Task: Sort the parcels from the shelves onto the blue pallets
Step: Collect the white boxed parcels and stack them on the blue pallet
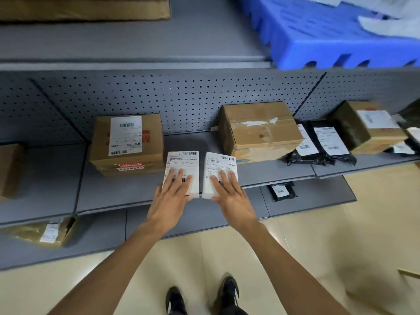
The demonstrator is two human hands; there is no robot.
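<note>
Lying lengthwise toward the pegboard, two white parcels [183, 171] [220, 172] — straight, spread fingers [179, 178] [225, 178] pressing each.

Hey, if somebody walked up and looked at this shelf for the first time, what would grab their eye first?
Most likely the two white parcels side by side at the shelf's front edge, the left white parcel under the left hand and the right white parcel under the right hand, fingers laid flat on their labels. Next, the bright blue pallet at upper right, above the pegboard back.
</note>
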